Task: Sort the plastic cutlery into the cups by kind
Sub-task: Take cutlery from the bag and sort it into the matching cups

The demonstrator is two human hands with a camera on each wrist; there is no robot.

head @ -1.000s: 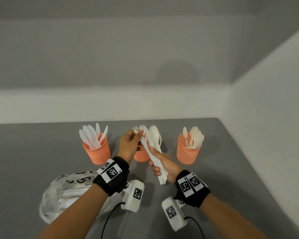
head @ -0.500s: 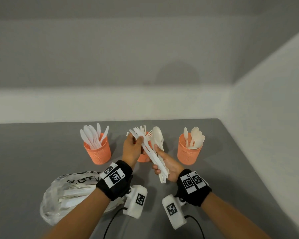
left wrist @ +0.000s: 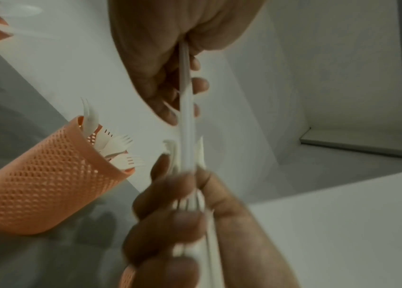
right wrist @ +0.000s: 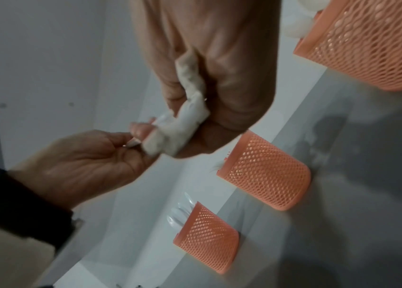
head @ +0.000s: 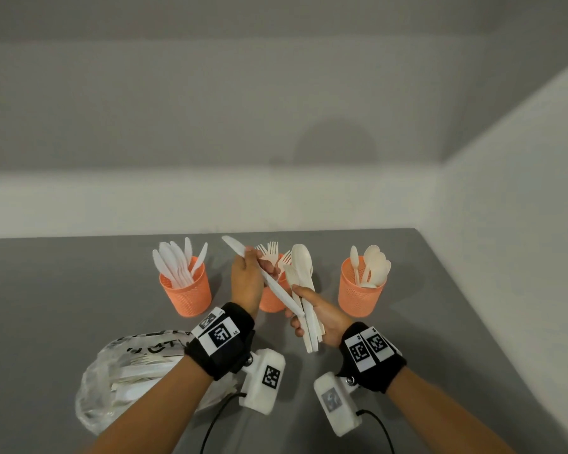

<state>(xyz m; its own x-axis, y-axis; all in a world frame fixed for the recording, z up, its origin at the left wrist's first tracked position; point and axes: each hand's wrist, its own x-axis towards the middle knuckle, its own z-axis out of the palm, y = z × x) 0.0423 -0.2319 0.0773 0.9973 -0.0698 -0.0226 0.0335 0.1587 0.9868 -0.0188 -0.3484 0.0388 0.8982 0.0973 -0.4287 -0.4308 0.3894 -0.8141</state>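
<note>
Item: white plastic knife (head: pixel 266 280), held in air over counter, in front of middle cup. Blade tip points up-left, handle end runs down-right. Left hand (head: pixel 245 283) pinches it near blade: thumb on top, fingers curled under, per head view. Handle end lies against bundle of cutlery (head: pixel 304 306) in right hand (head: pixel 322 317); knife crosses bundle at an angle. Left wrist view: knife (left wrist: pixel 185 109) seen edge-on, running from left-hand fingers (left wrist: pixel 195 85) down into right-hand grip.

Bundle: spoons & a fork visible at top, handles down; right-hand fingers wrapped round handles, thumb across front. Exact count – can't tell. Right wrist view: handle ends (right wrist: pixel 180 120) stick out of closed fist, blurred.

Cups, 3 orange mesh, in a row toward back edge of counter (head: pixel 63 290):
- left cup (head: pixel 186 294): knives, blades up.
- middle cup (head: pixel 271 301): forks, tines up; mostly hidden behind hands.
- right cup (head: pixel 359 294): spoons, bowls up; nearest right edge.

Other: clear plastic bag (head: pixel 125 378) w/ more white cutlery inside, lying near front edge, left of centre, partly under left forearm. Black wristbands w/ printed markers & white camera units on both wrists.
</note>
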